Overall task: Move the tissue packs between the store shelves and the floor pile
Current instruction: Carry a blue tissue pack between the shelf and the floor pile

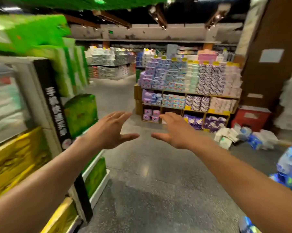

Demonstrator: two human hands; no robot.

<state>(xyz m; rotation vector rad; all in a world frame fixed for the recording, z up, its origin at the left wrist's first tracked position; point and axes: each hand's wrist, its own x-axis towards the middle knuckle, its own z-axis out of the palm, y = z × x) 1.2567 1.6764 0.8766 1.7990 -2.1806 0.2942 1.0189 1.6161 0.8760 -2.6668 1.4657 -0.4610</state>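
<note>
- Hands: the left hand (108, 130) and the right hand (177, 132) reach forward over the floor (150, 182). Their fingers are spread and straight, the palms are turned partly toward each other, and the thumbs are near but apart. Neither holds anything.
- Step in hand, as I judge it: going empty-handed for the next pack, with the hands set about one pack apart.
- Floor pile (242, 137): a loose heap of white and blue tissue packs, far right at the foot of a brown pillar (268, 73). It is well apart from both hands, beyond and to the right of the right hand.
- More blue packs (291, 167) show at the near right edge, beside the right forearm. They are blurred and untouched.
- Green packs (81, 113) stand on the left shelf, just beside the left forearm, with yellow packs (16, 157) below them, near left.
- To do it well: choose one target, pile or shelf, and face it squarely before the hands close.
- Take a pack by two opposite sides with flat palms. Soft wrap pinched at a corner would likely stretch or slip.
- Lift one pack straight clear of its neighbours, so the loose heap does not slide.
</note>
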